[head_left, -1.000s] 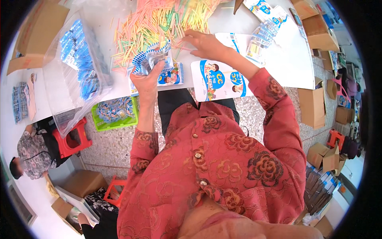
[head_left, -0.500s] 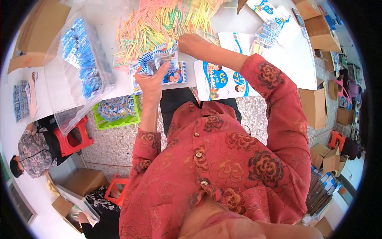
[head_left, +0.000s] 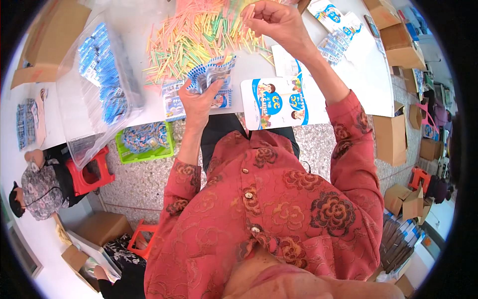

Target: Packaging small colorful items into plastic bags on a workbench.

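My left hand (head_left: 199,102) is closed round a blue-and-white striped pouch (head_left: 211,72), which stands upright with its top gaping. Raised above the right side of the stick pile, my right hand (head_left: 281,26) pinches one or more thin pale pink sticks (head_left: 249,12). A heap of thin pink, yellow and green sticks (head_left: 196,47) covers the far middle of the table. Flat printed pouches (head_left: 173,107) lie beneath my left hand, partly hidden by it.
Left stands a clear plastic bin (head_left: 74,134) of striped packets (head_left: 102,74). A green tray (head_left: 169,153) with more packets sits below the table edge. Printed cards (head_left: 254,107) overhang the front edge. Cardboard boxes (head_left: 391,137) stand right; another person (head_left: 42,187) sits at left.
My right hand has left the pouch's mouth and moved up and right, now with pale sticks in its fingers. My left hand has shifted slightly right, still with the pouch.
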The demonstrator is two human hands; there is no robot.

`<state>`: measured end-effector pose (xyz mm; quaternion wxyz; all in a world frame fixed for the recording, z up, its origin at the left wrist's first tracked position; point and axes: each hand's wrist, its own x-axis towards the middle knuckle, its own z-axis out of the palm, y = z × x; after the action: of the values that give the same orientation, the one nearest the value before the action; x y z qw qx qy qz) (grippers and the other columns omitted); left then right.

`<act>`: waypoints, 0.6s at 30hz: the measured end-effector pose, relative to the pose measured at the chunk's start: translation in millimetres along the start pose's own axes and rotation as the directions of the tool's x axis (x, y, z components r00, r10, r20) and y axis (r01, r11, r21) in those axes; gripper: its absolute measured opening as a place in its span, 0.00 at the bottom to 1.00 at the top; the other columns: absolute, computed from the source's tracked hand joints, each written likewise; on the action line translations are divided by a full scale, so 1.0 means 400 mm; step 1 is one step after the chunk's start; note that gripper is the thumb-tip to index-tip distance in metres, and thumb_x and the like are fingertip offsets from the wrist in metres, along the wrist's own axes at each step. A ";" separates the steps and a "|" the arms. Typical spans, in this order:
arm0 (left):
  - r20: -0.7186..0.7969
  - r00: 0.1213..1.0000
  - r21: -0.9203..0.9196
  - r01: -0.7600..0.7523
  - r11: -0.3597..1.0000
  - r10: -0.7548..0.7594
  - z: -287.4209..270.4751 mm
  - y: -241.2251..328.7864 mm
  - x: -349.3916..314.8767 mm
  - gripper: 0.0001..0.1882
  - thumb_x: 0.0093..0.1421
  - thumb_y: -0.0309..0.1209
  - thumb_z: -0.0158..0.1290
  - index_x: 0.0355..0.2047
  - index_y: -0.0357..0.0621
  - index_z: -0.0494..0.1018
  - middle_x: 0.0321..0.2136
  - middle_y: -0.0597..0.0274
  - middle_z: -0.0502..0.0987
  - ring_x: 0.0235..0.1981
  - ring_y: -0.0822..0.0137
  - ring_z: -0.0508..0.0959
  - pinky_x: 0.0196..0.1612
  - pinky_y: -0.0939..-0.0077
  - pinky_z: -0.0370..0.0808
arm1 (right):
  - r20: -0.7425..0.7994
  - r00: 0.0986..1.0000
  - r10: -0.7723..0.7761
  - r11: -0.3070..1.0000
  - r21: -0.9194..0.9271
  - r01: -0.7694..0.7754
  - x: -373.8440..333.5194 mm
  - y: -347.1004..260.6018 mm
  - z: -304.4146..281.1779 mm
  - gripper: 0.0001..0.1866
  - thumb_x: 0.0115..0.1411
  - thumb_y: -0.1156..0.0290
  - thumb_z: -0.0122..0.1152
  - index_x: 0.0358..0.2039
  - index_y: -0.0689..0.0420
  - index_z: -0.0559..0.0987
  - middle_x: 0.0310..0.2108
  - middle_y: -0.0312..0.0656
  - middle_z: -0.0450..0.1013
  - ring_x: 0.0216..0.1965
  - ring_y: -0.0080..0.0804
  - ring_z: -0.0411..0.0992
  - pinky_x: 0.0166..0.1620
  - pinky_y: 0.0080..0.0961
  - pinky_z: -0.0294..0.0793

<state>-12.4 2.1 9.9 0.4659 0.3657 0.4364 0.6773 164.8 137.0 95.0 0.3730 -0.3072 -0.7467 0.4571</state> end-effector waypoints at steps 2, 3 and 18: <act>0.016 0.997 0.015 0.081 0.997 -0.081 -0.001 -0.010 -0.002 0.12 0.49 0.20 0.59 0.36 0.36 0.75 0.28 0.65 0.78 0.24 0.80 0.73 0.25 0.88 0.69 | -0.005 0.998 -0.055 0.995 0.085 0.056 -0.011 -0.064 0.005 0.04 0.55 0.75 0.58 0.31 0.60 0.75 0.25 0.32 0.72 0.25 0.13 0.68 0.28 0.11 0.68; 0.017 0.997 0.013 0.079 0.997 -0.080 0.003 -0.012 -0.003 0.12 0.49 0.20 0.59 0.36 0.36 0.75 0.28 0.65 0.78 0.24 0.80 0.73 0.25 0.88 0.69 | -0.005 0.998 -0.056 0.995 0.083 0.057 -0.020 -0.063 0.019 0.04 0.55 0.75 0.58 0.31 0.60 0.75 0.25 0.32 0.72 0.25 0.13 0.68 0.28 0.11 0.68; 0.013 0.999 -0.039 0.051 0.998 -0.051 0.030 -0.008 -0.007 0.12 0.49 0.21 0.59 0.35 0.38 0.75 0.28 0.68 0.78 0.24 0.82 0.73 0.25 0.88 0.68 | 0.142 0.932 -0.332 0.896 -0.260 0.359 -0.074 -0.075 0.073 0.05 0.50 0.80 0.60 0.29 0.60 0.77 0.28 0.36 0.75 0.28 0.20 0.73 0.31 0.17 0.72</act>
<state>0.4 3.1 10.8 0.4927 0.3491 0.4293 0.6717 152.6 88.3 105.5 0.3653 -0.1976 -0.8633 0.2867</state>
